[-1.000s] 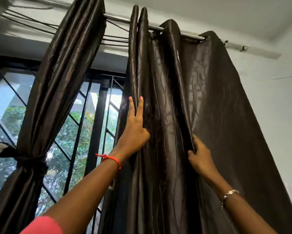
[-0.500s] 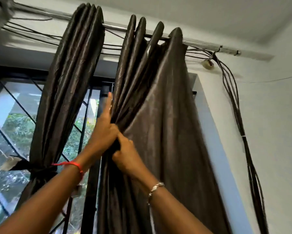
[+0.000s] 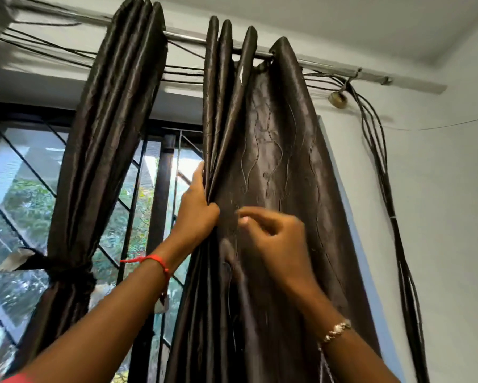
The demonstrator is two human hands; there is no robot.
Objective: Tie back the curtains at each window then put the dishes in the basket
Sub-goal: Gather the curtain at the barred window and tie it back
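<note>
The left curtain (image 3: 102,147) is tied back already — a knot (image 3: 66,273) holds it; the right curtain (image 3: 282,161) hangs loose, its folds bunched in the grip of the left hand (image 3: 197,214); the right hand (image 3: 276,239) curls close by (too blurry to tell its grip); the dishes — none in sight — come after.

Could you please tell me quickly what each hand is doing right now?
Left hand: grips the gathered folds of the untied curtain.
Right hand: fingers curled, blurred; cannot tell whether it holds fabric.
</note>
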